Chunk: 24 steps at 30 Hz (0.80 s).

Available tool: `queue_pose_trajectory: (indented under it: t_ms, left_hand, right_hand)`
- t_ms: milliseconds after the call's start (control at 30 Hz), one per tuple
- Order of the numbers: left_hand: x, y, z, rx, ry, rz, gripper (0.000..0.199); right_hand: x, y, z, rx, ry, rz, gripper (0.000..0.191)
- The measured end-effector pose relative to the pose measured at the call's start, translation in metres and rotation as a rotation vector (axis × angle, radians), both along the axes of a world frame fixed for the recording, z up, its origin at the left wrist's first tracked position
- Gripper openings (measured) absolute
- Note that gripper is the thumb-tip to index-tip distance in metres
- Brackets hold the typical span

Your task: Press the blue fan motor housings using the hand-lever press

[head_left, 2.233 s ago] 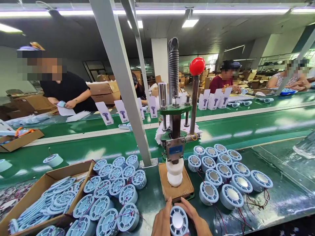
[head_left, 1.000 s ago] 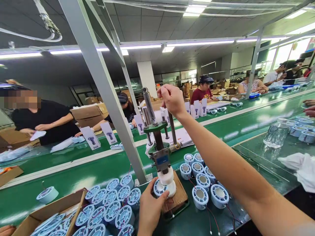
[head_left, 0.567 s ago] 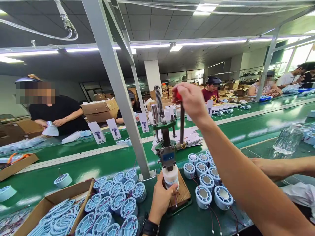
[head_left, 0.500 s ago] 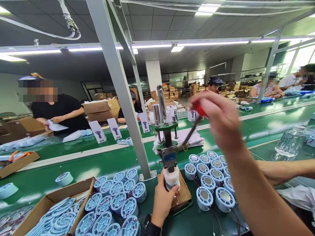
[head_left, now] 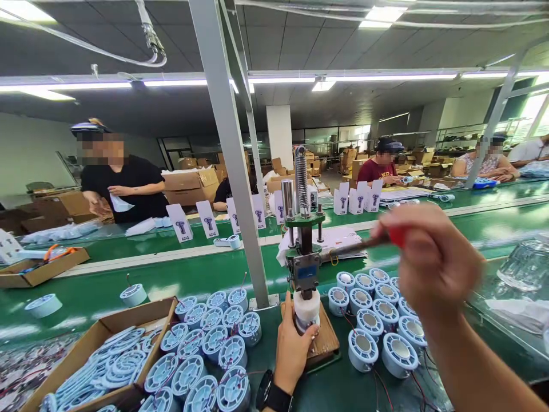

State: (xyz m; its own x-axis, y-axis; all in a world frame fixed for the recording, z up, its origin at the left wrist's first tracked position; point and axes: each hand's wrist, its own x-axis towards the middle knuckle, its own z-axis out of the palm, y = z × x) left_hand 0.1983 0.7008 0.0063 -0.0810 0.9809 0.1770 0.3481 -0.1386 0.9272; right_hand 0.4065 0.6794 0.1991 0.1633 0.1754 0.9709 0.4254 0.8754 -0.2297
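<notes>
A hand press (head_left: 306, 269) with a tall spring and a white plastic pressing head (head_left: 307, 306) stands on a wooden base (head_left: 328, 343). My left hand (head_left: 292, 346), with a black watch at the wrist, grips a small round part (head_left: 305, 325) under that head; fingers hide much of it. My right hand (head_left: 433, 257), blurred, is closed on the red grip of the press lever (head_left: 358, 248), which points nearly level to the right. Light blue round motor housings stand in rows left (head_left: 231, 352) and right (head_left: 400, 350) of the press.
An open cardboard box (head_left: 100, 337) of flat blue rings lies at the lower left. A grey post (head_left: 231, 149) rises left of the press. White printed boxes (head_left: 180, 223) stand on the green belt. A glass container (head_left: 525, 266) is at the right. Several people sit or stand beyond.
My right hand has lowered the lever from steep to nearly level. The white pressing head stays over my left hand's part. The view has turned slightly left, and the nearby arm at right is gone.
</notes>
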Motion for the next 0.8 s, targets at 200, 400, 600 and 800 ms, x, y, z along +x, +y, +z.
queue_pose_trajectory:
  t_ms: [200, 400, 600, 800]
  left_hand:
    - [-0.003, -0.003, -0.005, 0.006, 0.021, 0.036, 0.089]
    - [-0.01, 0.006, -0.021, -0.005, 0.076, 0.008, 0.094]
    - [-0.01, -0.006, -0.031, 0.086, 0.091, -0.055, 0.066]
    - [0.001, -0.053, -0.095, 0.184, 0.515, 0.188, 0.051]
  right_hand:
    - [-0.027, 0.115, 0.091, -0.212, 0.021, 0.207, 0.027]
    - [-0.074, 0.054, -0.103, -0.36, 0.237, 0.135, 0.05]
    - [-0.121, 0.031, -0.26, -0.874, 0.163, 0.208, 0.079]
    - [-0.116, 0.031, -0.266, -1.008, 0.344, 0.286, 0.091]
